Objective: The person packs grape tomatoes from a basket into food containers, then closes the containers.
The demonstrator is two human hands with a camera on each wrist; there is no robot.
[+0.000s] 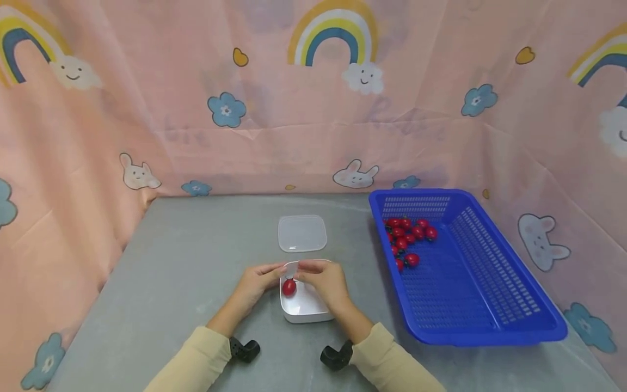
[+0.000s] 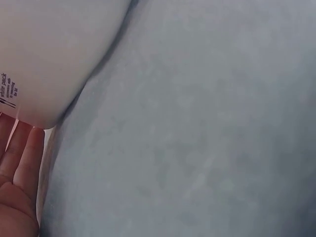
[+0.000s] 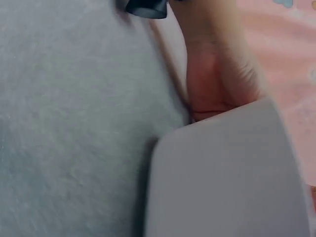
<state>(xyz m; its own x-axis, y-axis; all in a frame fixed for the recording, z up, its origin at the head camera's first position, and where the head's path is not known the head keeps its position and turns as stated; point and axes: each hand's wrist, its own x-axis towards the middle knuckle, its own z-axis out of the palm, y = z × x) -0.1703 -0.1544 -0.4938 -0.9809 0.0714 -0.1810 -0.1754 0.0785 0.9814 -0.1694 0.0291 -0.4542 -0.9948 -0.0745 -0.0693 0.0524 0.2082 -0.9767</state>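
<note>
A small white rectangular container (image 1: 308,310) stands in front of the person, with one cherry tomato (image 1: 289,287) in its left part. The left hand (image 1: 257,280) touches the container's back left corner, its visible fingers nearly straight. Over the back rim, the right hand (image 1: 325,280) has its fingertips close to the left ones; whether it pinches the rim or a small thing is hidden. Fingers (image 2: 27,158) meet the container's printed wall (image 2: 54,54) in the left wrist view. The container's plain wall (image 3: 227,173) fills the lower part of the right wrist view.
A translucent lid (image 1: 302,233) lies flat just behind the container. On the right stands a big blue basket (image 1: 460,305) with several cherry tomatoes (image 1: 411,259) gathered at its back left. A patterned pink curtain (image 1: 274,147) borders the grey table (image 1: 186,256).
</note>
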